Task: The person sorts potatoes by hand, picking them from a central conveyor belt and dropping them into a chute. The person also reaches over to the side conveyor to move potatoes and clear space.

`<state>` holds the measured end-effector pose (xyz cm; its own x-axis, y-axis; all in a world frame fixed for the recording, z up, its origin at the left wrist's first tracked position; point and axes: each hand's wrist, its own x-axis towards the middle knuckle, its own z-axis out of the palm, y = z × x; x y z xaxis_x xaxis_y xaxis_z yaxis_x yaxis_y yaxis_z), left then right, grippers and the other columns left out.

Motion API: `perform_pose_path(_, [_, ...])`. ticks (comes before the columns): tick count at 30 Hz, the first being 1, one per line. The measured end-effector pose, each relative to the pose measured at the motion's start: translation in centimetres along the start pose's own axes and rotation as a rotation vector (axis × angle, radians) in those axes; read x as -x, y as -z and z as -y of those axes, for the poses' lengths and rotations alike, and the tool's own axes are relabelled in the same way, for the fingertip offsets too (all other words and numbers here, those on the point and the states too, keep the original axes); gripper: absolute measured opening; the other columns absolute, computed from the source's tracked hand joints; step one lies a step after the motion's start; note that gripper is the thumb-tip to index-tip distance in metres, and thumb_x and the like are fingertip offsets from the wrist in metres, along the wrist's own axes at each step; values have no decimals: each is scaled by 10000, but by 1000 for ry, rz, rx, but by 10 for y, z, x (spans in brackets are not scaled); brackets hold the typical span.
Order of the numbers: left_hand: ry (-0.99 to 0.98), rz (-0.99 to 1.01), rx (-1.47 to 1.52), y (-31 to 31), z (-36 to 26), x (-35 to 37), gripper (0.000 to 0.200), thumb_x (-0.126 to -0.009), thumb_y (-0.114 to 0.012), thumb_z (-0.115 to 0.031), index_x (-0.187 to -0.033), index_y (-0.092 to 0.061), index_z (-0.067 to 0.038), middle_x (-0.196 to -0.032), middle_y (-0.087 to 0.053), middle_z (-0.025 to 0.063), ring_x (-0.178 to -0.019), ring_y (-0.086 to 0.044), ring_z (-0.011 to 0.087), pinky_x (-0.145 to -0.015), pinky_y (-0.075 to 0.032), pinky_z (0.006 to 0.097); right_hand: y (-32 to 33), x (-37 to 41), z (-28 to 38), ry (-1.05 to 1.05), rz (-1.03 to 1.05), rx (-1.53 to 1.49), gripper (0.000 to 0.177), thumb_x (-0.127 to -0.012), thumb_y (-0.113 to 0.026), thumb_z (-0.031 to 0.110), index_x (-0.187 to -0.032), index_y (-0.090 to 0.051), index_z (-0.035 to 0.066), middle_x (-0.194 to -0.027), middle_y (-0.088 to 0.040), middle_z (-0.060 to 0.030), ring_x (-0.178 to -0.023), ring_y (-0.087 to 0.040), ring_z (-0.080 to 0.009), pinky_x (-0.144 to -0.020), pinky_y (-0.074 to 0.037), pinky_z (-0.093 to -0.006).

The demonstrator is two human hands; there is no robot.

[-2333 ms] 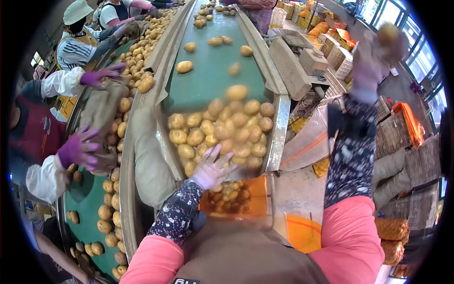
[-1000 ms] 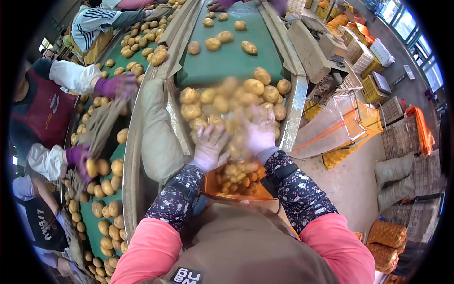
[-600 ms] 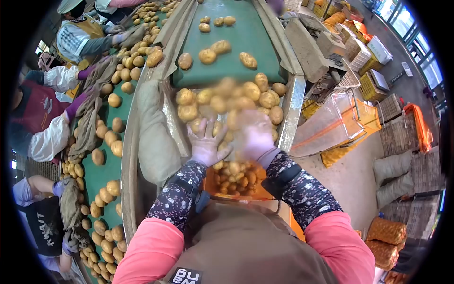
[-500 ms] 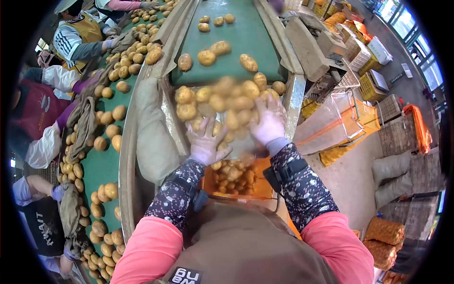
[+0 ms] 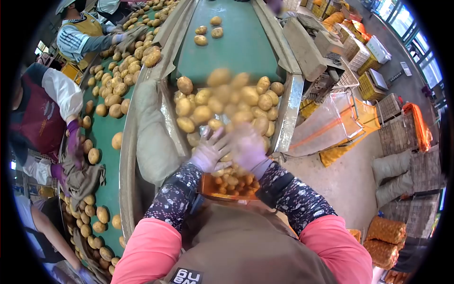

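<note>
Potatoes (image 5: 202,114) crowd the metal chute in front of me, several of them blurred by motion. My left hand (image 5: 209,152), in a thin pale glove, lies at the lower edge of this pile with its fingers spread, touching potatoes. Close beside it my right hand (image 5: 249,150), gloved alike and smeared by motion, rests against the pile with its fingers stretched out. Neither hand grips a potato. Below both hands an orange container (image 5: 227,196) holds more potatoes.
A green belt (image 5: 227,57) carries a few potatoes beyond the chute. On the left, another belt (image 5: 106,137) bears many potatoes, with several gloved co-workers alongside. A padded cloth roll (image 5: 153,132) lines the chute's left side. Crates and a mesh-covered frame (image 5: 326,123) stand right.
My right hand has moved left and down, nearer my left hand, which has shifted slightly down. More potatoes fill the chute. Co-workers at the left have shifted their arms.
</note>
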<state>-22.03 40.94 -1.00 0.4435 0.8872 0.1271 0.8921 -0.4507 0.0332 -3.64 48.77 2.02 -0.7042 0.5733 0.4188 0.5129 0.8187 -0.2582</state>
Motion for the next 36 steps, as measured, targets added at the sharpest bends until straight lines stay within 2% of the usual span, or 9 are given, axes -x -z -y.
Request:
perform_pose_path(3, [-107,-125,54,-24,2,1,847,-744,-707,-559,-1474,-453,-214,-1550,-395,36,-1467,-278,306,-1188,-180,613,1,-41,-37,-68,-303,-6,339,-787,-656,149,-1122,-654,95,-1047,-635,-131,-1047,-607,-309,-878,-501,-479])
perform_pose_path(10, [-158,-162,140,-17,4,-1,689,-821,-671,-537,-1389,-534,-172,-1498,-457,60,-1428,-341,323,-1183,-229,562,20,-113,-40,-363,318,382,305,-790,-669,150,-1092,-652,109,-1006,-655,-117,-972,-661,-310,-829,-527,-451])
perform_pose_path(13, [-159,-165,152,-16,4,-2,696,-812,-679,-537,-1385,-535,-169,-1500,-452,58,-1423,-341,328,-1177,-242,556,4,-113,-56,-351,224,301,378,-791,-685,178,-1157,-638,96,-1080,-664,-147,-987,-667,-294,-822,-537,-425])
perform_pose_path(16, [-145,-134,138,-16,4,-3,731,-785,-694,-528,-1399,-517,-172,-1521,-420,62,-1440,-304,327,-1186,-223,545,16,-116,-66,-330,172,-365,405,-842,-663,196,-1230,-619,86,-1165,-649,-180,-1013,-673,-284,-821,-550,-405])
perform_pose_path(17, [-138,-116,144,-17,4,-2,765,-767,-704,-518,-1420,-497,-177,-1546,-386,65,-1462,-264,322,-1200,-196,535,16,-114,-61,-596,232,-1141,515,-865,-655,261,-1327,-548,60,-1225,-628,-201,-1074,-661,-320,-839,-559,-404])
perform_pose_path(20, [-130,-88,156,-18,4,-3,789,-752,-710,-513,-1433,-486,-183,-1568,-355,66,-1483,-227,314,-1213,-172,526,34,-99,-54,-560,361,-2012,617,-868,-633,252,-1417,-449,39,-1284,-597,-219,-1108,-638,-367,-875,-561,-424])
perform_pose_path(26, [-144,-153,173,-15,4,-3,725,-769,-704,-515,-1392,-530,-187,-1498,-446,57,-1420,-332,325,-1177,-244,538,64,-82,-8,-702,187,-2359,666,-870,-575,154,-1484,-348,35,-1364,-526,-241,-1068,-629,-387,-861,-569,-446])
perform_pose_path(32, [-134,-147,157,-8,0,-4,837,-716,-763,-473,-1453,-480,-196,-1544,-407,46,-1456,-306,300,-1205,-217,519,63,-74,-19,-626,287,-2238,563,-998,-490,236,-1521,-307,136,-1315,-559,-196,-935,-638,-250,-771,-569,-328])
perform_pose_path(36, [-136,-132,126,-6,0,-5,799,-740,-737,-499,-1435,-495,-187,-1547,-405,44,-1451,-309,304,-1195,-227,520,73,-76,-20,-642,272,-2121,664,-914,-684,392,-1461,-398,146,-1337,-544,-209,-1079,-641,-290,-808,-592,-334])
